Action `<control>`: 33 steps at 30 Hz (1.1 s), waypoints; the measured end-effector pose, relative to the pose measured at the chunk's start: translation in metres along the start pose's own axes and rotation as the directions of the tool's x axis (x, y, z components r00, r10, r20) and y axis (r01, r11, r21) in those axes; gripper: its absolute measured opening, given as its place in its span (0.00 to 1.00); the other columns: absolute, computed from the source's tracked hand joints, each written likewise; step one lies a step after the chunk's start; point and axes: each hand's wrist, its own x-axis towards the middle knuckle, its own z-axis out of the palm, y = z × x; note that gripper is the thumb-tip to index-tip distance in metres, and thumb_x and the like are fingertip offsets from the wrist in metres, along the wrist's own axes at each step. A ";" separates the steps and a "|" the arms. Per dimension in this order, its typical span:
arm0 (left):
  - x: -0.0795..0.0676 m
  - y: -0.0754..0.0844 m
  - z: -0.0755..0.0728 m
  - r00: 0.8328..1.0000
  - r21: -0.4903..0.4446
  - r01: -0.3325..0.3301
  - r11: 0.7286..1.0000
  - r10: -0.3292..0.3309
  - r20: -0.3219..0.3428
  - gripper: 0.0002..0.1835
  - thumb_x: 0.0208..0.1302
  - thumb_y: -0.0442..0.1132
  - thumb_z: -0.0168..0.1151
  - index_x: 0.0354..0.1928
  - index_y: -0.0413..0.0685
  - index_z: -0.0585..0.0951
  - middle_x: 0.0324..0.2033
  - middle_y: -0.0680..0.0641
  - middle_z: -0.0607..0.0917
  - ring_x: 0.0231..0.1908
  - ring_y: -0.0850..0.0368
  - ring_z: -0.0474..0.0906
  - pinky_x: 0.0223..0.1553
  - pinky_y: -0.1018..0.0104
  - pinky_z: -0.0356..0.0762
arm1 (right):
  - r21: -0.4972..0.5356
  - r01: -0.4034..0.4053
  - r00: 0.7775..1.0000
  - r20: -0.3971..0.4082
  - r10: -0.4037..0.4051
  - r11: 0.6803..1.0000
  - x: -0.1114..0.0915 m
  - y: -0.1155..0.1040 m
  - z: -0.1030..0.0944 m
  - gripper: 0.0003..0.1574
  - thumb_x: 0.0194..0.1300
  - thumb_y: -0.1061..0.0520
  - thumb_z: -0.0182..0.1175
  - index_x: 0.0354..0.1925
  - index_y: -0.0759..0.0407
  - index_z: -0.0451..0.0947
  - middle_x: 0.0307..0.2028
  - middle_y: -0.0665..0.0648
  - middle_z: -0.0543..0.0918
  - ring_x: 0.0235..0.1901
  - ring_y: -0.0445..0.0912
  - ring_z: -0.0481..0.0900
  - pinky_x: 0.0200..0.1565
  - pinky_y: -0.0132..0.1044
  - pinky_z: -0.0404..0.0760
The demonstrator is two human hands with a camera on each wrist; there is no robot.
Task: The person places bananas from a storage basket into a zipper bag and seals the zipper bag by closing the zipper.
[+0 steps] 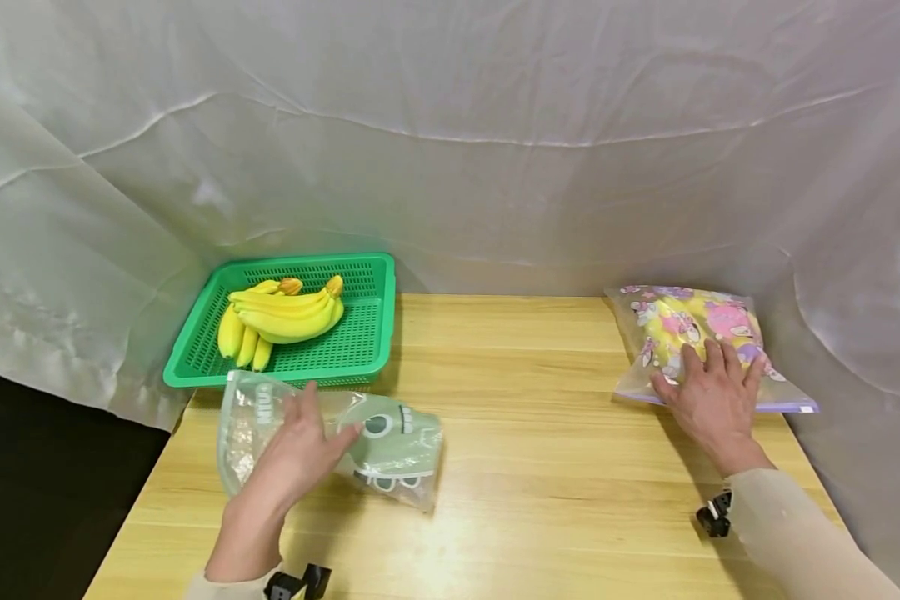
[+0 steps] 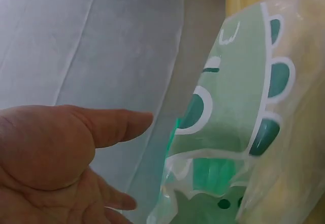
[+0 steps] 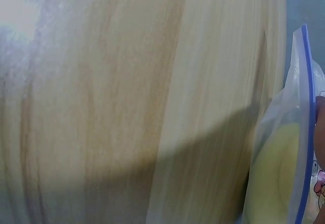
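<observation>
In the head view my left hand (image 1: 296, 446) is over a clear zip bag (image 1: 405, 446) printed with a green cartoon creature. Its thumb and fingers are spread and grip nothing; whether they touch the bag I cannot tell. The left wrist view shows the bag's green print (image 2: 233, 97) beside the outstretched thumb. At the right, my right hand (image 1: 716, 404) rests its spread fingers on a filled zip bag (image 1: 660, 325) with pink and purple cartoon prints. Something yellow is inside, and a purple-blue zip strip (image 3: 306, 132) runs along its near edge.
A green plastic basket (image 1: 378, 333) stands at the back left, holding bunches of yellow bananas (image 1: 288, 318). The left bag lies right in front of it. Grey cloth (image 1: 495, 192) hangs behind the wooden table (image 1: 517, 417) and along both sides.
</observation>
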 end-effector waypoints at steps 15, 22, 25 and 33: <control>-0.024 0.061 0.065 0.903 0.233 -0.421 0.877 0.380 0.201 0.47 0.60 0.63 0.61 0.75 0.47 0.58 0.74 0.36 0.54 0.73 0.36 0.53 0.69 0.34 0.51 | 0.006 -0.007 1.000 -0.007 0.007 1.000 -0.003 0.001 -0.004 0.45 0.65 0.29 0.52 0.62 0.63 0.66 0.68 0.75 0.58 0.73 0.69 0.43 0.65 0.69 0.19; -0.010 0.086 0.094 0.767 0.342 -0.640 0.688 0.594 0.242 0.37 0.65 0.62 0.56 0.73 0.58 0.63 0.74 0.46 0.59 0.74 0.41 0.52 0.66 0.28 0.48 | 0.001 -0.003 1.000 -0.006 0.003 1.000 -0.005 0.000 -0.004 0.45 0.65 0.29 0.52 0.62 0.63 0.66 0.68 0.74 0.58 0.73 0.68 0.42 0.65 0.69 0.19; 0.005 0.094 0.100 0.722 0.399 -0.679 0.616 0.659 0.211 0.29 0.71 0.51 0.53 0.72 0.63 0.64 0.74 0.46 0.58 0.74 0.38 0.50 0.62 0.23 0.47 | -0.001 0.001 1.000 -0.010 -0.001 1.000 -0.006 -0.001 -0.004 0.45 0.66 0.30 0.52 0.63 0.63 0.66 0.68 0.75 0.58 0.73 0.69 0.42 0.65 0.69 0.20; 0.046 0.105 0.098 0.657 0.509 -0.698 0.504 0.734 0.172 0.36 0.59 0.24 0.55 0.63 0.73 0.74 0.76 0.50 0.55 0.75 0.35 0.40 0.62 0.22 0.38 | -0.003 0.007 1.000 -0.017 -0.007 1.000 -0.010 -0.008 -0.003 0.42 0.67 0.32 0.52 0.63 0.63 0.65 0.67 0.76 0.60 0.72 0.70 0.46 0.66 0.71 0.23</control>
